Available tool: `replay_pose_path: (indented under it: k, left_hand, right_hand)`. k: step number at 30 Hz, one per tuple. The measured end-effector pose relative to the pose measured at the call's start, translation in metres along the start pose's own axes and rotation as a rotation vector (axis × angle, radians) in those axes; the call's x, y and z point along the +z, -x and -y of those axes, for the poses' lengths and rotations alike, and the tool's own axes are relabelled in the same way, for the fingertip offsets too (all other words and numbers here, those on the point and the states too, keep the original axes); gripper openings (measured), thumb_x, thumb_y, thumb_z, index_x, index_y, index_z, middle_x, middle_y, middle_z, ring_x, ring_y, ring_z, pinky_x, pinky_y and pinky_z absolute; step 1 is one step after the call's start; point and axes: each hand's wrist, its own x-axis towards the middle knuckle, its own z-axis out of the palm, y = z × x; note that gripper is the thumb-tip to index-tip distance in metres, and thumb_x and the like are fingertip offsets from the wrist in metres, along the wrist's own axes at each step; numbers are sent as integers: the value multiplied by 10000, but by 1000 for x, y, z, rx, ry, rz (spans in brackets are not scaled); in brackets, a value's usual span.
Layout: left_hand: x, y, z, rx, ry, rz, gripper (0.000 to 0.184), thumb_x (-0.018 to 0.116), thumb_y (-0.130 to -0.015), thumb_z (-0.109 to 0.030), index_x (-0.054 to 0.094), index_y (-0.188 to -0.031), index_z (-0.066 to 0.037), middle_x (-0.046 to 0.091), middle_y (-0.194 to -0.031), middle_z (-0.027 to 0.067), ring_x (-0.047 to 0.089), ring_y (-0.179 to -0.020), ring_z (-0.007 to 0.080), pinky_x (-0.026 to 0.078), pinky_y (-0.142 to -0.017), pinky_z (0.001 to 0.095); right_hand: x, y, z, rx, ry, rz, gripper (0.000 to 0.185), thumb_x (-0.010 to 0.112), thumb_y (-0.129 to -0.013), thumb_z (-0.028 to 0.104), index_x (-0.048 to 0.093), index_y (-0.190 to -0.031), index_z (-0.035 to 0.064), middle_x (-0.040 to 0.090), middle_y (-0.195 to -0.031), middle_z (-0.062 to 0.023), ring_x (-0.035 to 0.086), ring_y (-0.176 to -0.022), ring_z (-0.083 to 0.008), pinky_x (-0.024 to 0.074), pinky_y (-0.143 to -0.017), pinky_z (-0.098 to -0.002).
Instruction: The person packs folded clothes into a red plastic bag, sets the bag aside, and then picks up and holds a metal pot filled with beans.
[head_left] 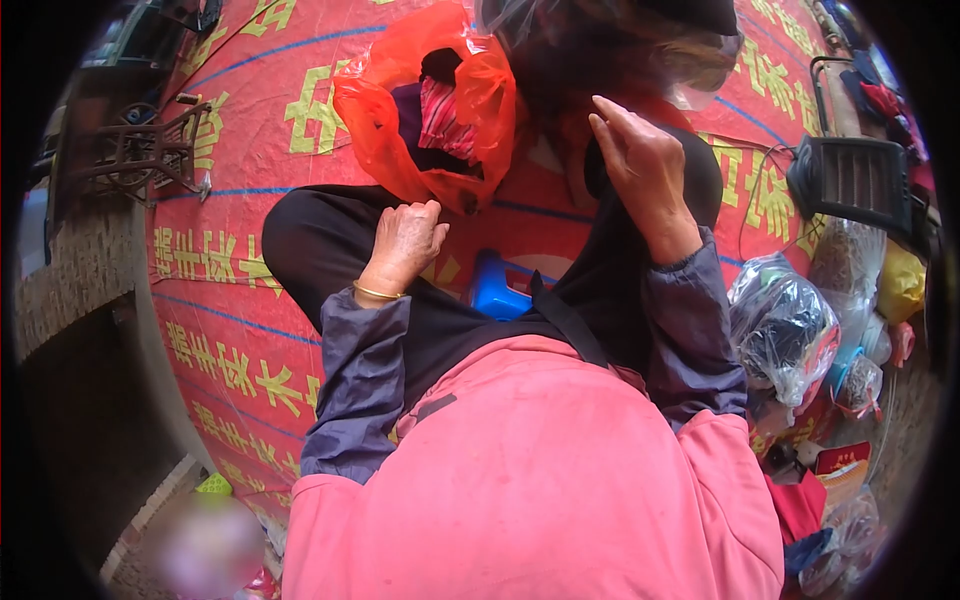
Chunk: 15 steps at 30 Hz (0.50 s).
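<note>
Bag, orange plastic, cloth inside: best steadied one-handed. Right hand: grip released. Left hand: curled, grip unclear.

Orange-red bag, red striped cloth, yellow-lettered red sheet, blue container

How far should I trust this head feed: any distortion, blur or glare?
Head view: fisheye bowing bends the red sheet's blue lines, with black corners; a blurred patch lies lower left; bright glints show on the clear plastic bag; left hand and right hand look fairly sharp.
</note>
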Motion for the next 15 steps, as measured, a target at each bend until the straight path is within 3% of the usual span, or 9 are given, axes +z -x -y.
replay_pose_path:
  k: [8, 10, 15]
  left_hand:
    - [4, 4, 2, -4, -40, 11, 240, 674, -865, -256, 582, -842, -36, 681, -821, 194, 672, -814, 396, 514, -704, 507]
    - [3, 5, 1, -2, -44, 3, 239, 672, -867, -258, 583, -844, -38, 682, -823, 195, 672, -814, 397, 516, -706, 507]
    - [2, 8, 0, -6, -47, -3, 240, 672, -868, -262, 585, -848, -38, 683, -821, 196, 674, -812, 399, 519, -710, 508]
  right_hand:
    - [-6, 6, -2, -2, 13, -28, 245, 655, -938, 238, 700, -1122, 84, 710, -932, -160, 692, -836, -348, 554, -720, -428]
    - [-10, 7, 0, 67, 28, 37, 265, 673, -947, 236, 717, -1157, 81, 719, -1022, -178, 706, -921, -335, 559, -766, -378]
    - [-14, 10, -1, 60, 6, 17, 262, 677, -943, 232, 719, -1151, 79, 720, -1024, -177, 708, -923, -333, 562, -770, -378]
